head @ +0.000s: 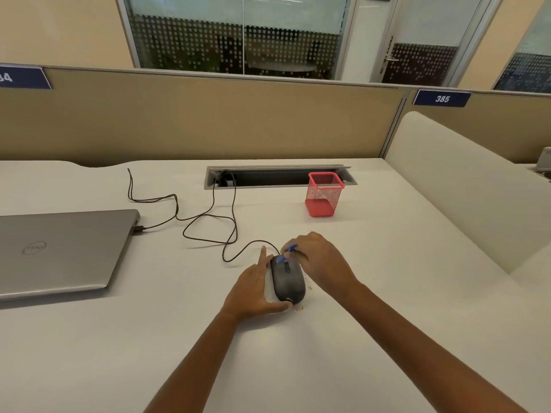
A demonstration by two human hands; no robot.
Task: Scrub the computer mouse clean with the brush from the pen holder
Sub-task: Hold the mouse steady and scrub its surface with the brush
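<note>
A black wired computer mouse (289, 283) lies on the white desk in front of me. My left hand (253, 289) cups its left side and rear, thumb under the back end. My right hand (320, 259) is closed around a small blue brush (287, 252) and hovers over the mouse's front. The brush head touches the mouse near the scroll wheel; most of the handle is hidden in my fingers. A red mesh pen holder (324, 194) stands upright farther back to the right, with nothing visible inside.
A closed grey laptop (62, 251) lies at the left. The mouse's black cable (208, 216) loops across the desk. A cable slot (277, 176) runs along the back, below the beige partition (208, 114). Small crumbs (299, 308) lie beside the mouse.
</note>
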